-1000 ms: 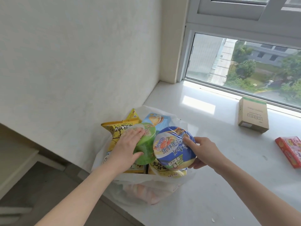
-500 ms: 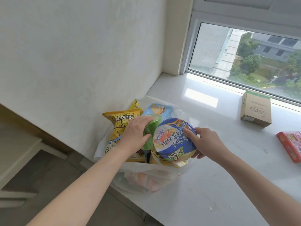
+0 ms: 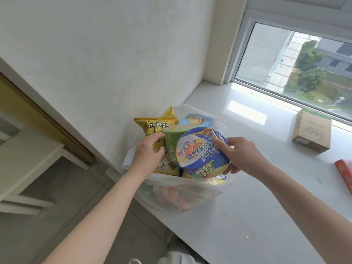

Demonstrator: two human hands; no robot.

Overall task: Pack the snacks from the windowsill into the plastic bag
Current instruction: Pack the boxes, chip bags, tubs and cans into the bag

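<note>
Two hands at full plastic bag (image 3: pixel 182 195) on sill (image 3: pixel 247 206) edge, right hand (image 3: pixel 242 155) grips blue bowl (image 3: pixel 202 153) tilted atop bag, thumb on lid, left hand (image 3: pixel 150 155) against popcorn (image 3: pixel 152 126) and green cup (image 3: pixel 172 138), grip unclear, box (image 3: pixel 312 130) and red pack (image 3: pixel 345 176) lie further along sill.

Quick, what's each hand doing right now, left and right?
Left hand: touches the green cup; grip cannot be told.
Right hand: holds the blue noodle bowl.
</note>
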